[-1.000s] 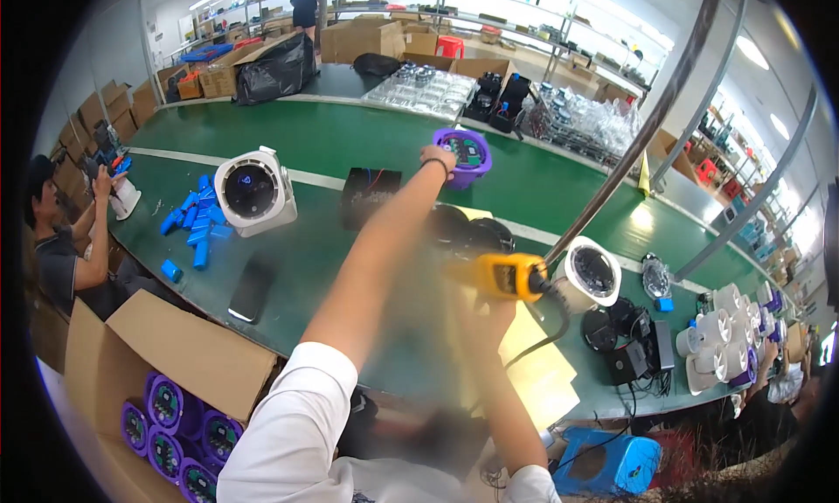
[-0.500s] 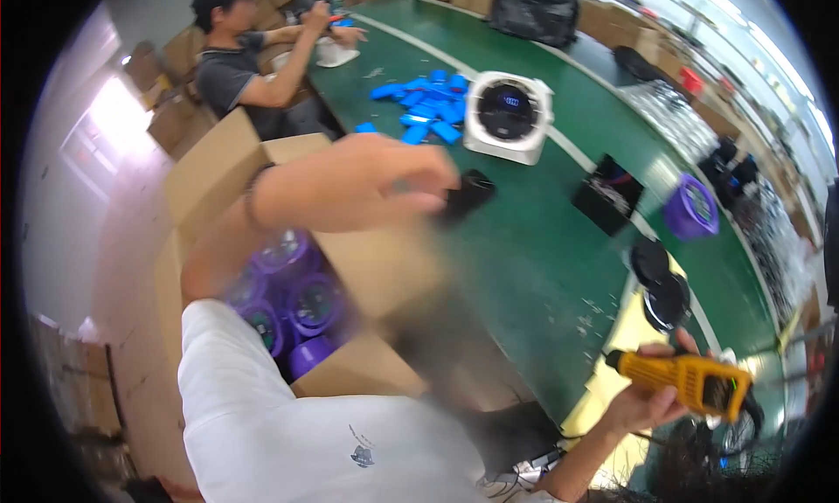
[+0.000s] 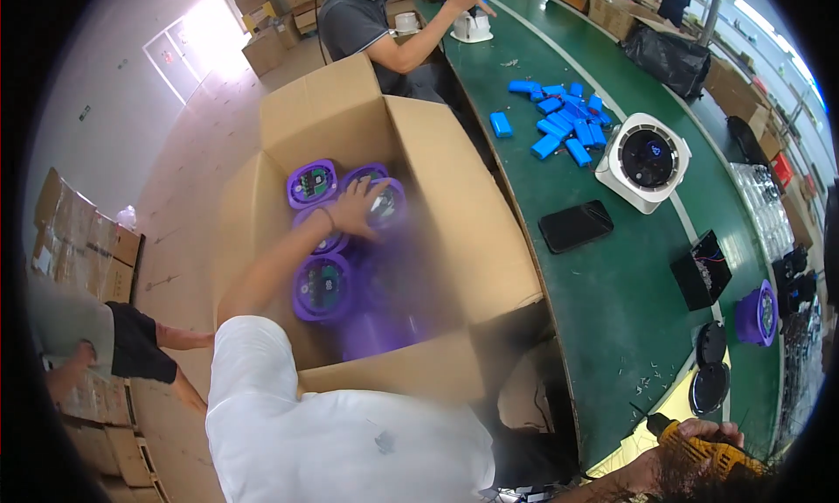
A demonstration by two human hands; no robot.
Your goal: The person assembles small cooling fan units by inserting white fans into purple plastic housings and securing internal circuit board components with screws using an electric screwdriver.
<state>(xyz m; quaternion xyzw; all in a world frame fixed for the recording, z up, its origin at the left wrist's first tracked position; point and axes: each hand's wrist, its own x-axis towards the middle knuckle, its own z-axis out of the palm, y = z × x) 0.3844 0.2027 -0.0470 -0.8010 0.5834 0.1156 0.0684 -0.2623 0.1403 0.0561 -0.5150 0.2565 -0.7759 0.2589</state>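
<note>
My left hand (image 3: 357,208) reaches into a cardboard box with its fingers spread over a round purple housing (image 3: 393,208). Whether the fingertips press on its rim I cannot tell. Around that hand sit several more purple housings, one with a green circuit board (image 3: 322,286) showing inside; a smear blurs the box's lower right part. At the lower right, my right hand (image 3: 699,442) is wrapped round a yellow power screwdriver (image 3: 712,455), partly hidden by dark hair at the view's edge.
The open cardboard box (image 3: 459,215) stands left of a green workbench (image 3: 603,328). On the bench lie blue battery packs (image 3: 568,123), a white round-faced device (image 3: 645,162), a phone (image 3: 577,226), a black box (image 3: 702,271) and another purple housing (image 3: 757,313). Two people work nearby.
My left hand has moved from above the box's bench side down into the box. The view has shifted left, and the right hand with the screwdriver sits lower in it.
</note>
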